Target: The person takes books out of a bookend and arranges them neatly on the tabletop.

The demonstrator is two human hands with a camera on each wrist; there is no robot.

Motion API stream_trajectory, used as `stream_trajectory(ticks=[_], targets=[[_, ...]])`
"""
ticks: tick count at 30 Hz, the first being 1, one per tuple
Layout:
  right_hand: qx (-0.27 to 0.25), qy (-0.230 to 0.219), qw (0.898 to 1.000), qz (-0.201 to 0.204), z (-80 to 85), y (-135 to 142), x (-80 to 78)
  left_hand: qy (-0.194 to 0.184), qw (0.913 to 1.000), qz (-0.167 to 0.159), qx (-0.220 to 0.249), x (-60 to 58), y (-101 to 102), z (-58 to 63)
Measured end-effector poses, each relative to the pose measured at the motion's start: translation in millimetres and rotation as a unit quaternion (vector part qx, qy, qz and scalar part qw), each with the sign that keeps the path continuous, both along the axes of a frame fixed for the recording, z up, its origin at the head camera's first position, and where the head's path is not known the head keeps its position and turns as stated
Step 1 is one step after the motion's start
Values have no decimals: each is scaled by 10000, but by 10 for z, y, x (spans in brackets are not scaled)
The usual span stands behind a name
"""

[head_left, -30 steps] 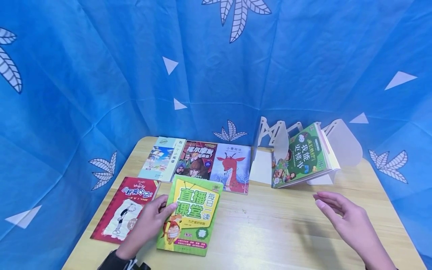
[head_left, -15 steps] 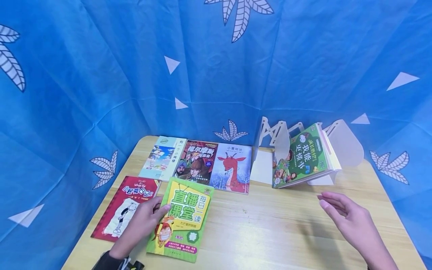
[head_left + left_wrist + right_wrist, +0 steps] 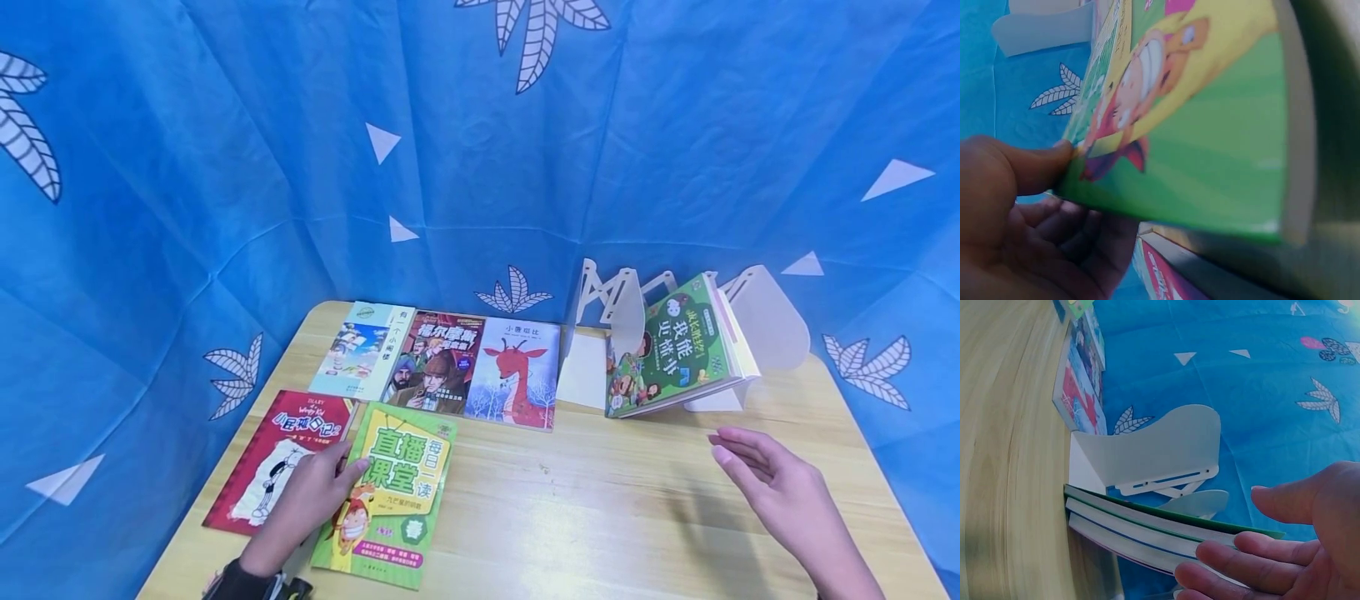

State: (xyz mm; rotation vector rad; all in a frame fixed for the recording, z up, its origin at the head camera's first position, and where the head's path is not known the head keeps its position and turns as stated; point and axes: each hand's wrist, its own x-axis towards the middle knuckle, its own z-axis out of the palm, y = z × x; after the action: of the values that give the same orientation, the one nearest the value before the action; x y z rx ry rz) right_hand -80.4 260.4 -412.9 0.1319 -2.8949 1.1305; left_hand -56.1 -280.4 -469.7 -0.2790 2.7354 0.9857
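Left hand (image 3: pixel 318 482) pinches the yellow-green book (image 3: pixel 401 521) near the table (image 3: pixel 555 521) front edge. Right hand (image 3: pixel 776 482) just hovers toward the right edge, fingers kinda loose, holding zilch.

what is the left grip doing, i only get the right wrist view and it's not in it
Observer: In the head view, the left grip holds the yellow-green book near its left edge.

Operator: ok anything on the far side of that book

Observer: Yes, a red book lies to its left, partly hidden behind the left grip.

Operator: and the dark green book in the white rack, i only see its edge, what's on the cover

Observer: Large white characters, visible from the head view.
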Motion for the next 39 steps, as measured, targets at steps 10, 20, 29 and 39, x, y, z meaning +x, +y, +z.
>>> stream_trajectory(ticks=[10, 20, 29, 39], targets=[[-38, -89, 10000, 10, -13, -5, 1, 139, 9921, 238, -1222, -38, -56, -63], [-83, -59, 9999, 10, -3, -18, -3, 56, 9919, 447, -1190, -94, -74, -127], [-99, -10, 9999, 37, -12, -29, -8, 23, 9894, 442, -1383, -106, -92, -155], [-34, -87, 10000, 10, -26, -32, 4, 334, 9882, 439, -1429, -146, -89, -194]])
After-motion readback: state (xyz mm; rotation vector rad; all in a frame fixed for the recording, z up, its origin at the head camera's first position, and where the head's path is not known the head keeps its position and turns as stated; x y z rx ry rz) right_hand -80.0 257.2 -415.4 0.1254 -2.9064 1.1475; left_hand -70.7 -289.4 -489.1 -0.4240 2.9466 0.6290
